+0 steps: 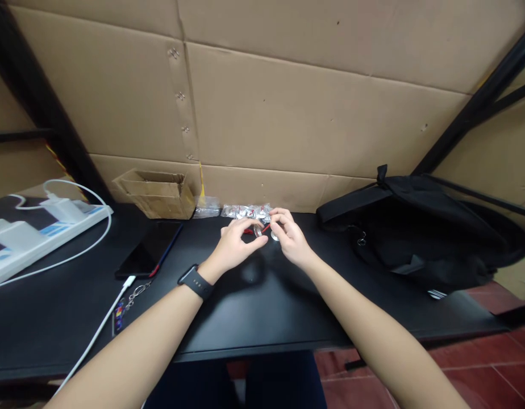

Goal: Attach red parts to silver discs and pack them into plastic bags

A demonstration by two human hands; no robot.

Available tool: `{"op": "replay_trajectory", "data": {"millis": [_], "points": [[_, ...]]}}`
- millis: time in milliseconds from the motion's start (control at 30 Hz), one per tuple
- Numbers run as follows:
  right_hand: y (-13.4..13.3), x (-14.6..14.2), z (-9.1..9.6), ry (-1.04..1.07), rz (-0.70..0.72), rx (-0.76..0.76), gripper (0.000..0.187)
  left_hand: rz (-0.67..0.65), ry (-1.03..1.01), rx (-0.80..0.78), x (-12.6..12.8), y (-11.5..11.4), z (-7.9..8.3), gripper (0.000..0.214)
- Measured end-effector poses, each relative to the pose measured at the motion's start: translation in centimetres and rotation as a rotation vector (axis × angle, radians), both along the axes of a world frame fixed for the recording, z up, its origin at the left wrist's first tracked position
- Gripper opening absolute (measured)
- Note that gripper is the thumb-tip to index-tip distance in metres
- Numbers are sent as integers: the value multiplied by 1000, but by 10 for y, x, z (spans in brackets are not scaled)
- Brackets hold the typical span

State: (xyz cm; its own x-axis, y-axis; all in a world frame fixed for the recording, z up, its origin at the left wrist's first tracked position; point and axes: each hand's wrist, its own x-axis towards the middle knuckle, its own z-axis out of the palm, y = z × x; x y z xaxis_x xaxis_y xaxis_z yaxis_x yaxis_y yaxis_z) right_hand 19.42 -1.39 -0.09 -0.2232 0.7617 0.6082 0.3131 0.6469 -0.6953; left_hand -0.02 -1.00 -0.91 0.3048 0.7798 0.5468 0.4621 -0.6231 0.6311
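Note:
Both hands meet over the far middle of the black table (254,307). My left hand (234,244), with a black watch on its wrist, pinches a small clear round part with a red piece (259,230). My right hand (288,233) is closed on the same small part from the right side. Just behind the hands lies a clear plastic bag (248,211) holding several similar silver and red pieces. What exactly the part is, I cannot make out.
A black tablet (149,255) with a white cable (96,335) and keys (132,295) lies at left. A white power strip (36,227) stands far left, a small cardboard box (155,193) at the back, a black bag (416,238) at right. Cardboard walls the rear.

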Motion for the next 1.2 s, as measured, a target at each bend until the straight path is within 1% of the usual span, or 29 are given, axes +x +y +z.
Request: {"op": "replay_trajectory", "data": {"millis": [33, 100, 167, 200, 333, 400, 500, 600, 633, 700, 767, 833, 867, 967, 1033, 1067, 1133, 1200], "points": [[0, 0, -1, -30, 17, -10, 28, 18, 20, 6, 0, 1, -2, 25], [1, 0, -3, -92, 41, -33, 28, 54, 31, 26, 0, 2, -6, 37], [1, 0, -4, -140, 38, -36, 27, 73, 18, 51, -1, 3, -9, 46], [1, 0, -5, -158, 29, -29, 26, 73, 15, 62, -1, 3, -9, 44], [1, -1, -9, -210, 0, 6, 22, 88, 69, 92, -2, 3, -9, 18], [1, -2, -11, -230, -6, 14, 20, 92, 101, 90, -1, 3, -9, 13], [2, -1, -12, -278, -15, 14, 17, 81, 150, 63, -2, 4, -9, 10], [6, 4, -11, -331, -7, 32, 13, 75, 225, 4, -4, 7, -13, 11], [9, 8, -11, -347, -19, 36, 11, 60, 251, -18, -5, 8, -15, 11], [14, 18, -12, -394, -97, 18, 10, 10, 296, -52, -6, 9, -19, 11], [20, 29, -15, -481, -202, -35, 23, -33, 313, -71, -7, 11, -22, 9], [24, 38, -20, -583, -255, -102, 38, -50, 312, -75, -8, 11, -23, 9], [25, 41, -22, -618, -256, -131, 41, -51, 314, -74, -8, 12, -23, 10], [30, 44, -28, -640, -257, -154, 37, -46, 352, -67, -12, 13, -20, 11], [33, 44, -31, -635, -277, -140, 35, -30, 374, -61, -16, 15, -18, 13], [34, 44, -31, -633, -283, -137, 34, -11, 374, -55, -18, 16, -18, 18], [37, 46, -33, -623, -275, -137, 30, 46, 359, -31, -23, 21, -20, 29], [39, 48, -35, -604, -259, -136, 27, 115, 351, -1, -26, 26, -23, 34]]}}
